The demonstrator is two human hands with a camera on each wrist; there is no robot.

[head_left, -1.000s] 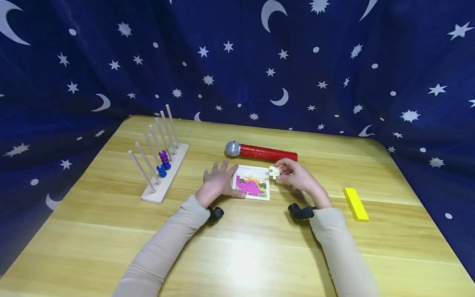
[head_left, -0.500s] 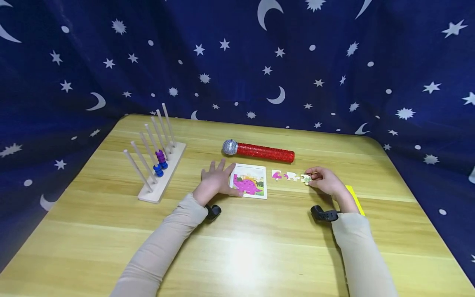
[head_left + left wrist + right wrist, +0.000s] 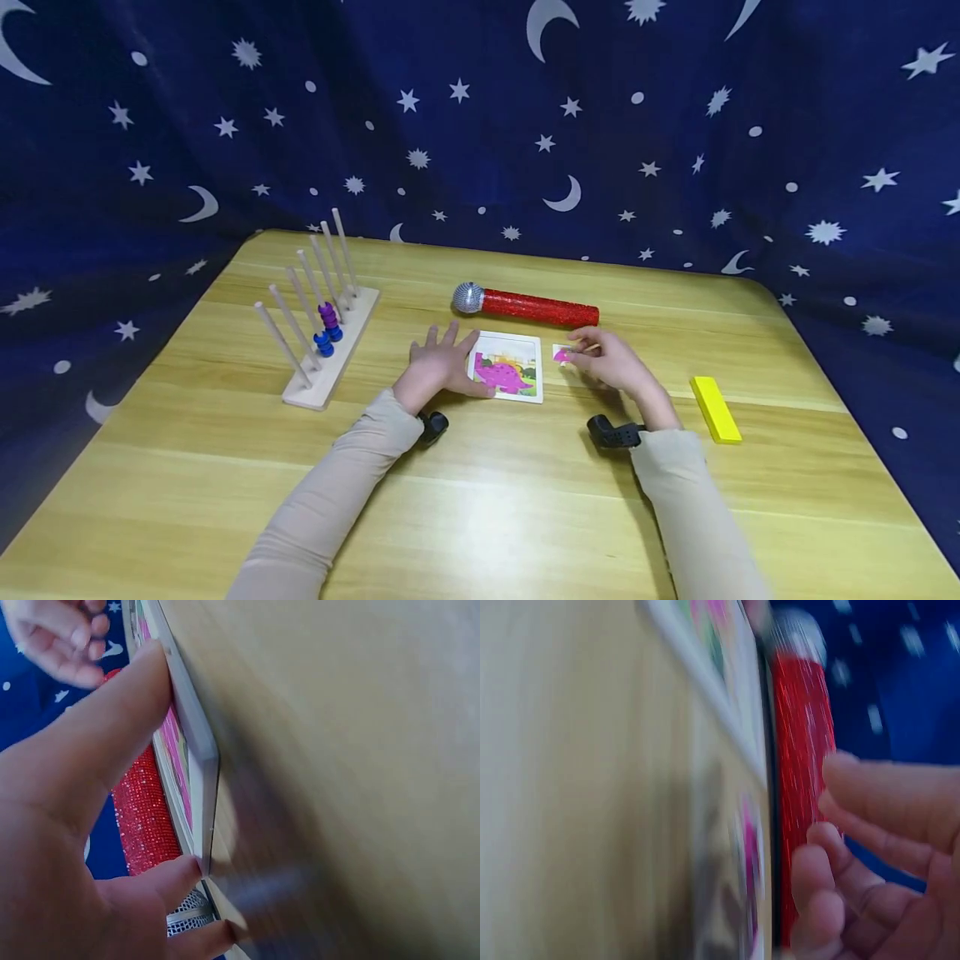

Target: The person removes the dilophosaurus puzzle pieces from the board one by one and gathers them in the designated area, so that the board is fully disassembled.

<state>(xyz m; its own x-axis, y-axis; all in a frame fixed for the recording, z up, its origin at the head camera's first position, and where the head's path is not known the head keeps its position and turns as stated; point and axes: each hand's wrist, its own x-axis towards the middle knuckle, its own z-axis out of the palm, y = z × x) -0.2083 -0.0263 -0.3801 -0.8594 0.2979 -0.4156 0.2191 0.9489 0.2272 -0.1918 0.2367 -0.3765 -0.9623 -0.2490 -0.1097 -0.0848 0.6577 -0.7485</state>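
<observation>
My left hand (image 3: 437,368) rests with fingers spread at the left side of a small dinosaur jigsaw board (image 3: 540,371). In the left wrist view, its thumb presses the board's near edge (image 3: 196,739) while other fingertips touch the corner and tabletop. The top strip of the picture tray is pale and bare. Just right of the board, my right hand (image 3: 611,364) hovers low over loose jigsaw pieces, its fingers loosely bent and nothing between them in the right wrist view. One pink-and-white jigsaw piece (image 3: 560,353) shows at its fingertips; the hand hides the others.
Behind the board lies a red glitter microphone (image 3: 536,307) with a silver head. A wooden peg stand (image 3: 330,367) with blue and purple beads stands at the left. A yellow block (image 3: 716,410) lies at the right. A starry blue curtain (image 3: 480,125) hangs behind.
My right hand carried a jigsaw piece rightward, set it at the right end of the loose row, and came back left without it. My left hand stays at the board.
</observation>
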